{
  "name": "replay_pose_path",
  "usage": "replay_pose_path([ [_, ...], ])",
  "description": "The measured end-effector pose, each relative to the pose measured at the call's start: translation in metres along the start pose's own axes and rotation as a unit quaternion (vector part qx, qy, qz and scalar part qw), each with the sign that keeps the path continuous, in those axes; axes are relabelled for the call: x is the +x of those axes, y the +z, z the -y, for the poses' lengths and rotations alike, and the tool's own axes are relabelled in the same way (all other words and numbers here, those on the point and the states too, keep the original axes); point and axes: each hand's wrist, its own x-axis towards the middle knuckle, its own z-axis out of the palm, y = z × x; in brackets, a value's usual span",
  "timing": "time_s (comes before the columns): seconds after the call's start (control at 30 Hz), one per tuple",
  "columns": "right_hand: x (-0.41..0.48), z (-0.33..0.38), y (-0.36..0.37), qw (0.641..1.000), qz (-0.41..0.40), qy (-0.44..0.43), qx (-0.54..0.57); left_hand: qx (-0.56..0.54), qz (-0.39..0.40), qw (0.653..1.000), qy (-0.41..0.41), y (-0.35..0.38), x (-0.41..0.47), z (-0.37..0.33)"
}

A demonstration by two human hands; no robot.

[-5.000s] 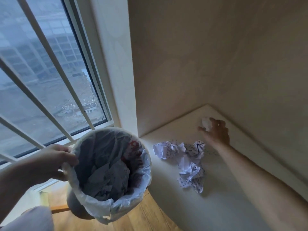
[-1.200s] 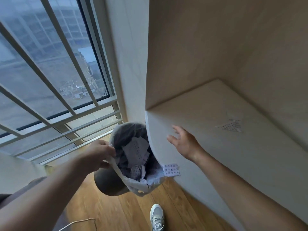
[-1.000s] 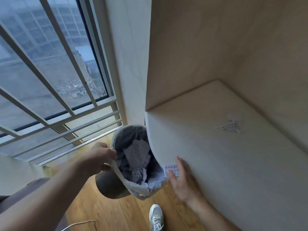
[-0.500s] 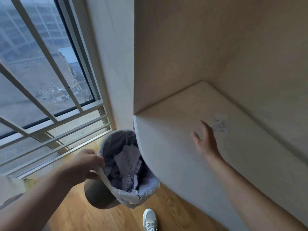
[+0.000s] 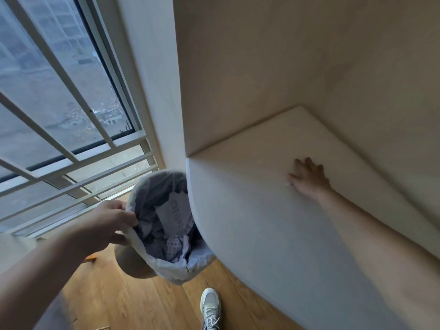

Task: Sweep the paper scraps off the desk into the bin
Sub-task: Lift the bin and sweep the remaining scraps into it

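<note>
My left hand (image 5: 108, 223) grips the rim of the bin (image 5: 133, 260), holding it off the floor against the rounded left edge of the pale desk (image 5: 250, 234). The bin has a white plastic liner (image 5: 176, 273) and holds several crumpled dotted paper scraps (image 5: 175, 211). My right hand (image 5: 309, 178) lies flat, palm down, on the desk top near the back wall, fingers spread. It covers the spot where a small dotted scrap lay. Only a tiny white bit (image 5: 291, 184) shows at the thumb side.
A barred window (image 5: 59, 103) fills the left side. Beige walls (image 5: 297, 67) enclose the desk at the back and right. Below is a wooden floor (image 5: 133, 303) with my white shoe (image 5: 210, 308) next to the desk edge.
My right hand has moved from the desk edge by the bin back across the desk and now lies over the last dotted scrap. The scrap that hung at the edge is gone.
</note>
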Motion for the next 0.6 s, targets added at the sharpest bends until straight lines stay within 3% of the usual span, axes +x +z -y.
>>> replay_pose_path([
  [0.2, -0.05, 0.067, 0.054, 0.985, -0.029, -0.153, -0.071, -0.01, 0.001, 1.0, -0.003, 0.005, -0.005, -0.002],
  [0.37, -0.105, 0.141, 0.103, 0.932, -0.031, -0.315, -0.174, -0.007, 0.004, 1.0, 0.001, 0.003, -0.01, -0.004],
  [0.47, -0.149, 0.176, 0.134, 0.929, 0.002, -0.35, -0.119, -0.004, -0.004, 1.0, 0.004, 0.003, -0.011, -0.004],
  [0.53, -0.174, 0.186, 0.145, 0.909, 0.038, -0.406, -0.089, -0.006, -0.01, 1.0, 0.004, 0.003, -0.011, -0.003],
  [0.6, -0.187, 0.186, 0.143, 0.894, 0.088, -0.439, 0.007, -0.005, -0.015, 1.0, 0.004, 0.003, -0.01, -0.003],
])
